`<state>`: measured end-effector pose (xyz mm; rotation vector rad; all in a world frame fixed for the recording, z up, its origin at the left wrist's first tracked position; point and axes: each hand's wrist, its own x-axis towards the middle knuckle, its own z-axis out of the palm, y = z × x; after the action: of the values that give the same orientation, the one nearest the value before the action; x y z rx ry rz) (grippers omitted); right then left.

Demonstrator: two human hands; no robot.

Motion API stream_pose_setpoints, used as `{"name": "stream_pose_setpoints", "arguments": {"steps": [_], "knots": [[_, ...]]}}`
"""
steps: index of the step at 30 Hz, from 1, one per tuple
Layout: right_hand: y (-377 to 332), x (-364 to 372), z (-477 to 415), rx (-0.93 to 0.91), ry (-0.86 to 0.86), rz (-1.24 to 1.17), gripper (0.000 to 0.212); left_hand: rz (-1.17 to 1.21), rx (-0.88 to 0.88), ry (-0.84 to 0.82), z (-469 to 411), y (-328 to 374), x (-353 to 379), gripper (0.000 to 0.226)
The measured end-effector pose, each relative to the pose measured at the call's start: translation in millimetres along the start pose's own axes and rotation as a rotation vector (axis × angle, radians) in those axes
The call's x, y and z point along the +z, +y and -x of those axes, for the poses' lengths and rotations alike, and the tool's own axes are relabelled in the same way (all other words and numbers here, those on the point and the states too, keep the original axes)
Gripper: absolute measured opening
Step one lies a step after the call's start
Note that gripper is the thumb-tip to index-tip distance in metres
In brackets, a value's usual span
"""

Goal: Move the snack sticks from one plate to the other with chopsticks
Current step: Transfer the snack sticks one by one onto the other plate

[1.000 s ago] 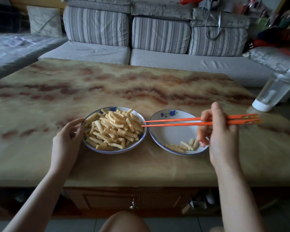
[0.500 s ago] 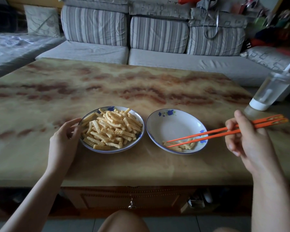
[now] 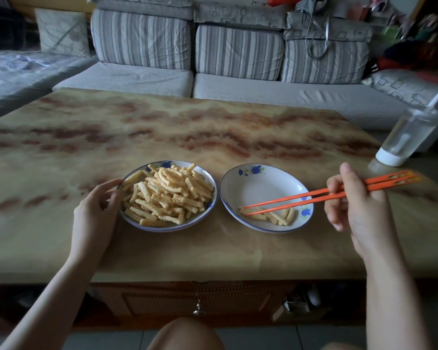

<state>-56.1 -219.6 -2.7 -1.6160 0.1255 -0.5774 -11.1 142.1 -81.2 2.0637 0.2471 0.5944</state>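
Right hand [image 3: 359, 208] grips orange chopsticks [image 3: 314, 197], tips among sticks [image 3: 276, 215] on right plate [image 3: 261, 180]; left hand [image 3: 96, 210] holds full plate [image 3: 210, 200].

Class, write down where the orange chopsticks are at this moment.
In the head view, the orange chopsticks are on the right, held by the right hand; their tips reach into the right-hand plate, at the few snack sticks near its front edge.
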Motion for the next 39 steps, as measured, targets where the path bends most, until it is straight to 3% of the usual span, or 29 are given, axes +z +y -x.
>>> {"name": "stream_pose_setpoints", "arguments": {"steps": [10, 28, 33, 39], "knots": [[-4, 0, 3, -0.079, 0.041, -0.026, 0.044, 0.020, -0.017, -0.006, 1, 1, 0, 0.029], [3, 13, 5, -0.046, -0.001, 0.041, 0.044, 0.021, -0.025, -0.005, -1, -3, 1, 0.028], [1, 21, 7, -0.057, 0.098, 0.003, 0.045, 0.019, -0.013, -0.011, -1, -4, 0, 0.029], [-12, 35, 13, -0.009, 0.226, -0.220, 0.042, 0.020, -0.015, -0.006, -1, -3, 1, 0.028]]}}
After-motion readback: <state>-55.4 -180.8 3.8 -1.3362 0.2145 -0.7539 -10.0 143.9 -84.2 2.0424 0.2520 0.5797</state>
